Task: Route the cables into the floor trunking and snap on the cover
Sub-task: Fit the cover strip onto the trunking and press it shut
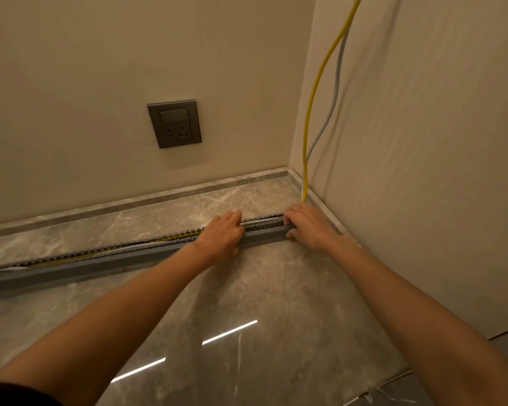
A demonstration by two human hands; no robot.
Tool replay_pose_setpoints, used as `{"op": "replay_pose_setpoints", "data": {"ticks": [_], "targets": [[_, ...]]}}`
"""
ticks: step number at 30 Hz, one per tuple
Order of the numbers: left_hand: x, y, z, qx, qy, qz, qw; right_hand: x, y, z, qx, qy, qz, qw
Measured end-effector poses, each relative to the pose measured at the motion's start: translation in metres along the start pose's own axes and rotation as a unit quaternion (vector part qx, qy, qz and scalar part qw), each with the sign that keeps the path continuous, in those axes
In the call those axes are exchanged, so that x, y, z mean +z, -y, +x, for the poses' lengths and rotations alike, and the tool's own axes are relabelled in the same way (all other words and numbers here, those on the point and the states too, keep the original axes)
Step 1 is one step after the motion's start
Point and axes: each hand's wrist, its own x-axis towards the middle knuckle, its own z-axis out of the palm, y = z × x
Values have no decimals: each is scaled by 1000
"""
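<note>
A: What is in the floor trunking [106,260]?

B: It is a long grey slotted channel with comb-like side walls, lying on the floor [247,303] from about 9 o'clock towards the corner at 2 o'clock. It has no cover on it. A yellow cable [313,95] and a grey cable [333,92] come down the right wall [423,142] at 1 o'clock and reach the channel's corner end. Yellow shows again inside the channel at 9 to 10 o'clock, with a pale grey line beside it.

A: And the hands?

B: Both arms are bare and stretched forward. The left hand [222,235] lies palm down across the channel near the centre, fingers over the far wall and thumb on the near side. It presses on the trunking, gripping nothing that I can see. The right hand [307,227] is at the corner end, at 2 o'clock, fingers curled down into the open top and thumb against the near wall. Whether it pinches a cable I cannot tell.

A: Surfaces?

B: The floor is glossy grey marble-look tile with pale veins and bright streaks of reflected light. A matching skirting [159,197] runs along the base of the walls. The walls are matt beige and finely textured. A dark grey square wall socket [174,125] with a switch sits at 11 o'clock.
</note>
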Motion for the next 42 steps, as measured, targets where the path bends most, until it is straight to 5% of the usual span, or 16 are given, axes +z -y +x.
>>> {"op": "replay_pose_setpoints", "data": {"ticks": [6, 19, 36, 42], "targets": [[-5, 11, -3, -62, 5, -44, 997, -1, 6, 9, 9, -66, 126, 990], [-6, 5, 13, -107, 58, -106, 987, 7, -24, 5, 112, 23, 240, 964], [-7, 13, 14, -101, 57, -151, 982, 13, -10, 16, 45, 13, -53, 997], [-7, 11, 14, -80, 60, -140, 985, 12, -8, 15, 61, 1, -32, 998]]}}
